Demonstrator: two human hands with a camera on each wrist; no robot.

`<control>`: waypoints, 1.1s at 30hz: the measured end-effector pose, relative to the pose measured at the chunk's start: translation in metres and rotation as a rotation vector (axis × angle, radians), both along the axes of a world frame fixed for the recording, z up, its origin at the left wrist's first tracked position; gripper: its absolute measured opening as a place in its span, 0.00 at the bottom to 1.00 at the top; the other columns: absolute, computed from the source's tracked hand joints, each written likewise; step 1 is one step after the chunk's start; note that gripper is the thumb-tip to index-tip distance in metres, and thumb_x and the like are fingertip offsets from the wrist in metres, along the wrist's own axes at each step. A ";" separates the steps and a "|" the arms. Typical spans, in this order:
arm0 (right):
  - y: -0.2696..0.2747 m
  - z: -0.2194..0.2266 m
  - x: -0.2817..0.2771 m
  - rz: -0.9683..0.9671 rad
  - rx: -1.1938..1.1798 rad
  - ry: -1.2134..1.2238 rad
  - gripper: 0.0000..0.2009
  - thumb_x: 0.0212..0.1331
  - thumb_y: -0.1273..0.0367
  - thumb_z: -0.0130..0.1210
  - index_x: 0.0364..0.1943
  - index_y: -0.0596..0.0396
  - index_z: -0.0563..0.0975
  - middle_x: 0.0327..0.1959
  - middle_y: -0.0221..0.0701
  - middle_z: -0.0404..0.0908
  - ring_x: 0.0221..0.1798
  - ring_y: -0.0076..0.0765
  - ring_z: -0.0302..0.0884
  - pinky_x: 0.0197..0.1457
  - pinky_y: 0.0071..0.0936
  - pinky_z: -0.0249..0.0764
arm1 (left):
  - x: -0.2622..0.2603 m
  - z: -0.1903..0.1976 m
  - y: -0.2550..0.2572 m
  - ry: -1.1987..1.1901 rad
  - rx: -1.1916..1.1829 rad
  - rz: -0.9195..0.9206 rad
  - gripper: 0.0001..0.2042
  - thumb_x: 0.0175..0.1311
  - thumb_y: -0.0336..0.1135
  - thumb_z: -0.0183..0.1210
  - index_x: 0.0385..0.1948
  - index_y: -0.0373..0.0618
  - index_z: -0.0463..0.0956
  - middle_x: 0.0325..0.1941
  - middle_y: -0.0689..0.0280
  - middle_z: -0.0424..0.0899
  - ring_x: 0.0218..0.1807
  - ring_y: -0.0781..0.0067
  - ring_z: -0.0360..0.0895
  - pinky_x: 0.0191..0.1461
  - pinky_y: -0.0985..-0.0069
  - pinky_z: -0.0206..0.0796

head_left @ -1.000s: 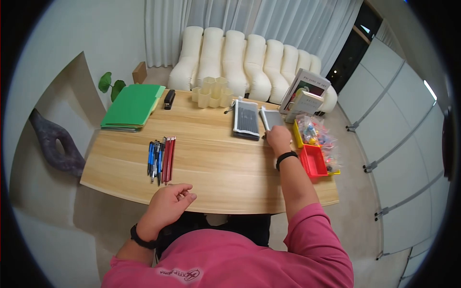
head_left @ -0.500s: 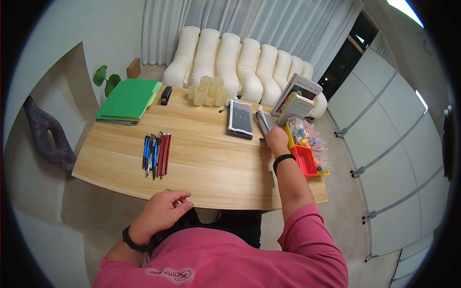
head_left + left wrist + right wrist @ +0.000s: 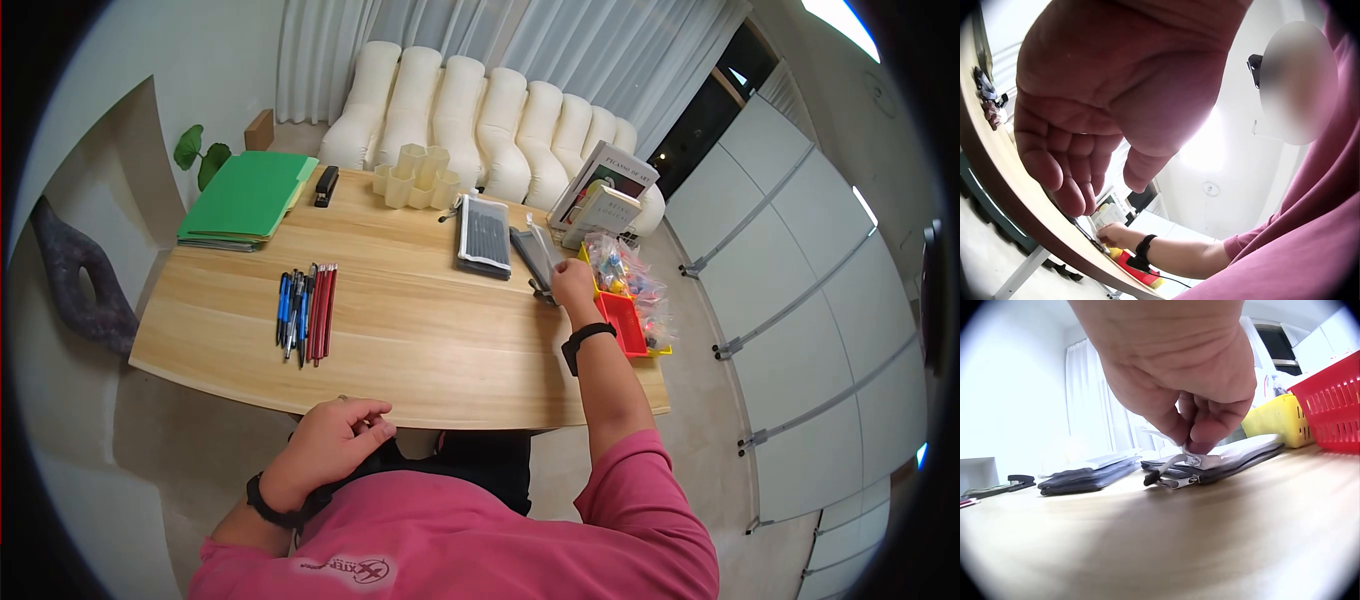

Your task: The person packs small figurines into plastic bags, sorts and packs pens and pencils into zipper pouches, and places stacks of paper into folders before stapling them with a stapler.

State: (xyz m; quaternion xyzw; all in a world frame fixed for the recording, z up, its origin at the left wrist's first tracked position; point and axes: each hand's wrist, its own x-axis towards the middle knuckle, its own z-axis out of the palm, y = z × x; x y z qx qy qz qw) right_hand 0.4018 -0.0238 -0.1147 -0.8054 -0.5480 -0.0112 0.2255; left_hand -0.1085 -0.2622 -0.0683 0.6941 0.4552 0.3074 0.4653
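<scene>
The right hand (image 3: 573,283) pinched the zip end of a flat zip pouch (image 3: 532,252), which lay on the wooden table (image 3: 430,340) near a yellow basket (image 3: 1282,420) and a red basket (image 3: 622,325). The left hand (image 3: 335,440) held nothing, its fingers loosely bent by the table's front edge. A second pouch (image 3: 485,237) lay nearby, with pens (image 3: 296,315) and red pencils (image 3: 323,315) farther left.

Swung the white zip edge (image 3: 543,244) of the pouch (image 3: 532,256) over toward the right side of the tabletop (image 3: 440,340) with the right hand (image 3: 574,284) (now showing grey toward the tabletop's middle); drew the left hand (image 3: 338,440) back, closer to the tabletop's near edge.
</scene>
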 end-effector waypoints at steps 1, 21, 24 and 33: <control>0.001 -0.011 0.004 0.021 0.134 -0.084 0.12 0.59 0.68 0.60 0.40 0.56 0.91 0.40 0.51 0.90 0.47 0.58 0.90 0.58 0.48 0.84 | -0.002 0.001 0.000 -0.001 -0.001 0.002 0.20 0.70 0.41 0.71 0.55 0.36 0.86 0.37 0.60 0.90 0.34 0.73 0.83 0.41 0.73 0.75; -0.162 0.100 -0.204 0.770 -0.076 0.950 0.06 0.66 0.77 0.63 0.43 0.63 0.88 0.36 0.28 0.88 0.37 0.22 0.85 0.41 0.23 0.80 | 0.051 0.013 0.042 -0.347 -0.047 0.047 0.20 0.76 0.33 0.67 0.67 0.39 0.78 0.58 0.63 0.85 0.52 0.80 0.81 0.46 0.78 0.76; -0.170 0.091 -0.235 0.897 -0.117 0.926 0.05 0.67 0.75 0.67 0.44 0.58 0.89 0.38 0.29 0.87 0.38 0.22 0.85 0.40 0.24 0.80 | 0.063 0.017 0.050 -0.556 -0.069 0.020 0.22 0.80 0.33 0.63 0.70 0.36 0.73 0.56 0.62 0.86 0.51 0.79 0.83 0.49 0.75 0.78; -0.175 0.078 -0.237 0.608 -0.263 1.172 0.07 0.67 0.72 0.67 0.35 0.65 0.86 0.28 0.30 0.86 0.29 0.22 0.82 0.36 0.21 0.79 | 0.043 0.018 0.064 -0.221 -0.207 0.074 0.14 0.81 0.38 0.60 0.52 0.35 0.86 0.38 0.64 0.92 0.36 0.78 0.86 0.41 0.76 0.78</control>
